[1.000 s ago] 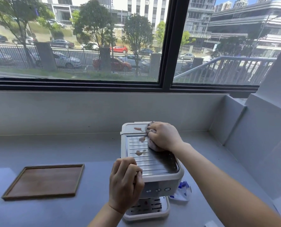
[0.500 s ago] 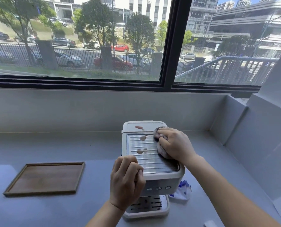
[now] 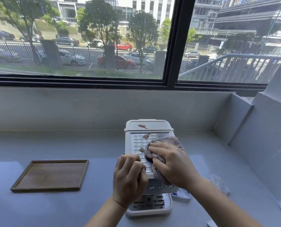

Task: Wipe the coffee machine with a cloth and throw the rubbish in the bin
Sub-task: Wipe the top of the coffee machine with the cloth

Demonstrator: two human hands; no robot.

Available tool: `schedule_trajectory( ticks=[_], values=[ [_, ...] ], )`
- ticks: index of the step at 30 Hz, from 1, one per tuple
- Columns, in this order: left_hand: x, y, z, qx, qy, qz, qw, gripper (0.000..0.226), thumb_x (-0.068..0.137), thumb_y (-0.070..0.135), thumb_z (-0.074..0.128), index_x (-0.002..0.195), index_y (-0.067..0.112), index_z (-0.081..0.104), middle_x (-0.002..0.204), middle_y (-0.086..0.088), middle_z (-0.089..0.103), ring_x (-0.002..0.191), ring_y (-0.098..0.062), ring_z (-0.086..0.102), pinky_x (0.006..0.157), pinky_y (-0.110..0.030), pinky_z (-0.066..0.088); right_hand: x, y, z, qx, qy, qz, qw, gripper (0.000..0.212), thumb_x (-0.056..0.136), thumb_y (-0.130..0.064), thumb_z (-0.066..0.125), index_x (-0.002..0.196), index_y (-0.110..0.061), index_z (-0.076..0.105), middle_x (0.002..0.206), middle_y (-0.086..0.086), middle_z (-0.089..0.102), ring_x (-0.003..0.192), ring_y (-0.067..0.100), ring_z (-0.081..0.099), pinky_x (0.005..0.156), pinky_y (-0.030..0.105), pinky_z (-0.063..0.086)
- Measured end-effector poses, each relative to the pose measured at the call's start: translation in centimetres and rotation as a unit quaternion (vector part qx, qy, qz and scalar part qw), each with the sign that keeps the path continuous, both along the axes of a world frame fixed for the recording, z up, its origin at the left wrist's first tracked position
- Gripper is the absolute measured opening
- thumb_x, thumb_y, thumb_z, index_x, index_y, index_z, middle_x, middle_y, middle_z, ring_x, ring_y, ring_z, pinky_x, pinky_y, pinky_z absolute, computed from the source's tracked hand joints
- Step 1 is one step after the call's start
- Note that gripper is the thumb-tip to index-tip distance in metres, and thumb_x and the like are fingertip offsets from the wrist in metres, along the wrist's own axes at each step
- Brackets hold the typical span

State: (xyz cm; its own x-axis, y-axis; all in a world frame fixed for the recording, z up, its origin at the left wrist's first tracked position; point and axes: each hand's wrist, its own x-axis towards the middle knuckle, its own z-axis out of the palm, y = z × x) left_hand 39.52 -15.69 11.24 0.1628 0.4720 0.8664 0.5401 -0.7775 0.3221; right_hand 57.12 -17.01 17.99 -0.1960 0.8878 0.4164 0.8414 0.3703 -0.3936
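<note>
- Grey worktop (image 3: 54,210), smooth and matte, carries the boxy white coffee machine (image 3: 137,144).
- Left hand (image 3: 130,179) braces it, fingers curled over its front-left corner.
- Right hand (image 3: 172,164) presses near-flat fingers on the bunched pinkish terry cloth (image 3: 169,140) atop the ribbed metal lid; wiping looks under way.
- Crumpled wrapper (image 3: 181,194) beside the base awaits binning.
- Brown smears (image 3: 146,136) remain farther back; the next stroke probably needs to reach them.
</note>
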Motion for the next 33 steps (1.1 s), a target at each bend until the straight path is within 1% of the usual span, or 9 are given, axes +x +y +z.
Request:
schedule_trajectory(
  ticks=[5,9,14,18,22,25,27,30,33],
  values=[
    [0.0,0.1,-0.1,-0.001,-0.007,0.003,1.000,0.016,0.092,0.014,0.045,0.077,0.014,0.053,0.087,-0.003,0.056,0.077,-0.025,0.048,0.070,-0.036,0.042,0.2,1.4,1.2,-0.013,-0.043,-0.053,0.998,0.025,0.086,-0.025,0.060,0.109,-0.023,0.072,0.124,-0.011,0.067,0.117,0.015,0.057,0.090,0.032,0.048],
    [0.0,0.1,-0.2,-0.005,-0.005,-0.004,1.000,0.017,0.093,0.015,0.045,0.078,0.013,0.053,0.089,-0.002,0.056,0.078,-0.026,0.049,0.072,-0.035,0.042,0.2,0.0,0.7,-0.039,-0.033,0.027,0.998,0.036,0.084,-0.034,0.056,0.117,-0.032,0.070,0.131,-0.016,0.063,0.123,0.007,0.054,0.100,0.030,0.046],
    [0.1,0.0,-0.2,-0.008,-0.007,0.008,1.000,0.017,0.093,0.016,0.044,0.078,0.014,0.052,0.089,-0.001,0.056,0.080,-0.022,0.049,0.074,-0.029,0.040,1.0,1.2,1.6,-0.008,-0.016,-0.054,0.998,0.028,0.084,-0.023,0.065,0.111,-0.026,0.074,0.124,-0.011,0.068,0.117,0.011,0.057,0.095,0.028,0.044],
    [-0.1,0.0,-0.2,-0.007,-0.003,-0.002,1.000,0.018,0.094,0.017,0.043,0.079,0.014,0.052,0.089,-0.002,0.057,0.079,-0.023,0.049,0.072,-0.033,0.042,0.7,-0.5,0.9,-0.041,-0.053,0.040,0.997,0.036,0.085,-0.036,0.057,0.119,-0.032,0.069,0.130,-0.015,0.063,0.123,0.006,0.053,0.103,0.028,0.043],
    [0.0,0.0,-0.2,-0.008,-0.006,0.005,1.000,0.015,0.093,0.016,0.044,0.079,0.015,0.051,0.090,-0.002,0.056,0.079,-0.024,0.049,0.072,-0.033,0.042,0.3,1.2,1.8,-0.036,-0.022,-0.015,0.999,0.029,0.088,-0.027,0.060,0.115,-0.028,0.070,0.130,-0.013,0.063,0.122,0.010,0.055,0.098,0.028,0.043],
    [-0.1,-0.1,-0.2,-0.011,-0.012,0.002,1.000,0.018,0.096,0.022,0.041,0.082,0.017,0.050,0.097,0.000,0.054,0.082,-0.022,0.048,0.078,-0.027,0.039,-1.6,1.1,1.6,-0.043,-0.041,0.053,0.997,0.032,0.088,-0.026,0.060,0.118,-0.026,0.070,0.131,-0.010,0.064,0.123,0.012,0.054,0.104,0.027,0.040],
    [0.0,-0.1,-0.1,-0.016,-0.014,0.010,1.000,0.013,0.094,0.019,0.043,0.082,0.017,0.047,0.097,0.000,0.052,0.082,-0.022,0.047,0.079,-0.024,0.036,-1.4,0.8,1.7,-0.068,-0.051,0.081,0.993,0.036,0.088,-0.028,0.059,0.122,-0.026,0.068,0.132,-0.011,0.063,0.126,0.009,0.051,0.107,0.027,0.039],
    [0.0,-0.1,-0.2,-0.014,-0.010,0.014,1.000,0.010,0.090,0.013,0.046,0.081,0.016,0.044,0.090,-0.002,0.052,0.077,-0.024,0.045,0.073,-0.028,0.038,0.2,0.4,1.8,-0.036,-0.062,0.027,0.997,0.033,0.085,-0.033,0.060,0.116,-0.030,0.070,0.127,-0.016,0.066,0.122,0.007,0.054,0.101,0.028,0.045],
    [-0.1,-0.1,-0.1,-0.010,-0.007,0.006,1.000,0.014,0.095,0.018,0.041,0.081,0.015,0.044,0.087,-0.004,0.052,0.076,-0.025,0.045,0.067,-0.034,0.040,0.5,0.1,1.5,-0.003,-0.063,-0.065,0.996,0.029,0.083,-0.034,0.060,0.108,-0.031,0.073,0.122,-0.016,0.068,0.118,0.011,0.058,0.100,0.037,0.044]
  ],
)
